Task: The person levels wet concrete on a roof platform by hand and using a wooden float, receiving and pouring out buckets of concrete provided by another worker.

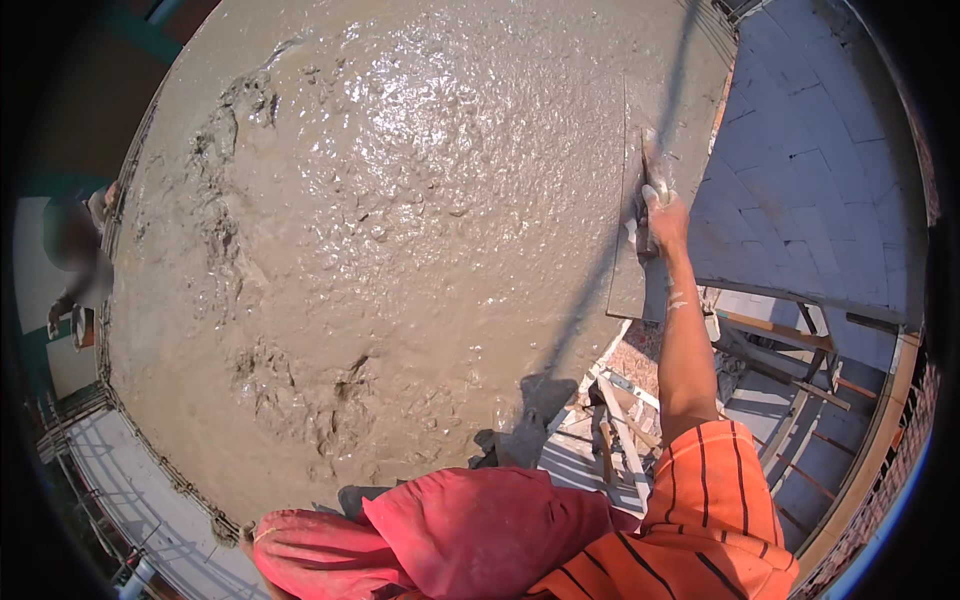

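Observation:
A wide bed of wet grey concrete point(400, 200) fills most of the view, glossy and lumpy. At its right side my right hand point(666, 212) is closed round the handle of a long float point(628, 285), whose flat plate rests on the wet surface. Grey smears mark the fingers and wrist. My right arm reaches forward in an orange sleeve with dark stripes point(715, 480). My left hand cannot be seen; red cloth point(470, 520) covers the lower middle of the view.
Rougher ridges point(220, 220) run down the concrete's left side. Beyond its right edge lies a lower grey block surface point(800, 180). Wooden boards and framing point(625, 430) stand below my right arm. Another person point(80, 250) is at the far left edge, and bar-like framing point(90, 500) borders the lower left.

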A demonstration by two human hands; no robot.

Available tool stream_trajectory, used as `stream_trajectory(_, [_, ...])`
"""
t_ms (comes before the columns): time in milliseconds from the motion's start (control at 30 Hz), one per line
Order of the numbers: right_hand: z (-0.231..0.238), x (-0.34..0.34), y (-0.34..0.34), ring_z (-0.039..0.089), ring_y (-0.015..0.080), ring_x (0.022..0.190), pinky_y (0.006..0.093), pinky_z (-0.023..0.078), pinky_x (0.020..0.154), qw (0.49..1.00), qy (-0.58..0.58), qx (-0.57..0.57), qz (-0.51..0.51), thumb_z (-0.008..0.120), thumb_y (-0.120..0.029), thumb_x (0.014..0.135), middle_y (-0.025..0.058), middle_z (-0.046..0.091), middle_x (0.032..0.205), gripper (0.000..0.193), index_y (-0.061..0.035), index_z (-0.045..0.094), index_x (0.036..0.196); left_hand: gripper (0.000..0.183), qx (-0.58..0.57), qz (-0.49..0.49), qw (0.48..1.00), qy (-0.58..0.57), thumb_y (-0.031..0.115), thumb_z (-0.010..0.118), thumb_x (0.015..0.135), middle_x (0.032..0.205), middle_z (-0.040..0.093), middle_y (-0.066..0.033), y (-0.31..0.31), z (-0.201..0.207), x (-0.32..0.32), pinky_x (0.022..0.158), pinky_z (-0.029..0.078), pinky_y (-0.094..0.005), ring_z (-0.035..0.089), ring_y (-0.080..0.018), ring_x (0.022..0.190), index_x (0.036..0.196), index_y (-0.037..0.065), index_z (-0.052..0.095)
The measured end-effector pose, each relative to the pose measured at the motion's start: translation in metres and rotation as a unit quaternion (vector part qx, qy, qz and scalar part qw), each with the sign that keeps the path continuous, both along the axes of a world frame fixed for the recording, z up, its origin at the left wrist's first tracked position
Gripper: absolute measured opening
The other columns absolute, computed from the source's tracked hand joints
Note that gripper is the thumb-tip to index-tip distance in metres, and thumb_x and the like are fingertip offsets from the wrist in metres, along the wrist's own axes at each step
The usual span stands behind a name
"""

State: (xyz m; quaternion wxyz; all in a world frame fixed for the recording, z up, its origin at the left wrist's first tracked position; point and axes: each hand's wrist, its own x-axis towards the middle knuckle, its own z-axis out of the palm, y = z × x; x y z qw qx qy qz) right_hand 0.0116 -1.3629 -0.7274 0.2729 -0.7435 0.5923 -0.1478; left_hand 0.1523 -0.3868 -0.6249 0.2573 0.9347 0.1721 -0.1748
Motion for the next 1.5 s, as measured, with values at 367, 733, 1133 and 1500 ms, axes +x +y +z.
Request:
stream_trajectory(367, [0.011,-0.008,0.009,0.048,0.0089,0.050,0.0228,0.040,0.043,0.947,-0.254,0.196,-0.001,0.060,-0.032,0.083,0.0031,0.051,0.063,0.034,0.0016,0.054,0.089,0.011,0.033,-0.014,0.999,0.013,0.000,0.050,0.080,0.065,0.053,-0.0021,-0.029,0.015,0.009,0.047,0.038,-0.0218,0.049,-0.0098,0.055,0.091,0.001,0.053])
stream_trajectory(733, [0.017,0.033,0.197,0.059,0.0368,0.082,0.0426,0.046,0.072,0.814,0.014,0.159,0.558,0.064,-0.039,0.074,0.0232,0.060,0.085,0.056,0.0029,0.051,0.109,0.012,-0.052,-0.009,0.995,-0.085,0.003,0.049,0.080,0.064,0.052,-0.0024,-0.018,0.022,0.063,0.046,0.037,-0.0217,0.048,-0.0096,0.053,0.092,0.002,0.052])
stream_trajectory(1133, [0.036,0.079,-0.010,0.060,0.0337,0.089,0.0391,0.046,0.077,0.831,0.159,0.130,0.517,0.065,-0.040,0.074,0.0210,0.062,0.096,0.052,-0.0025,0.057,0.110,0.009,0.036,-0.086,0.994,-0.060,-0.001,0.048,0.080,0.061,0.049,-0.0025,-0.053,0.031,0.075,0.049,0.040,-0.0235,0.047,-0.0105,0.054,0.088,-0.001,0.051])
stream_trajectory(1500, [0.013,0.064,-0.159,0.052,0.0131,0.055,0.0293,0.040,0.054,0.983,-0.121,0.136,-0.040,0.051,-0.059,0.079,0.0032,0.056,0.060,0.059,-0.0019,0.063,0.069,0.013,0.126,0.003,0.988,-0.092,0.009,0.054,0.078,0.069,0.057,-0.0063,0.011,0.103,-0.054,0.056,0.043,-0.0287,0.053,-0.0148,0.062,0.087,-0.001,0.057])
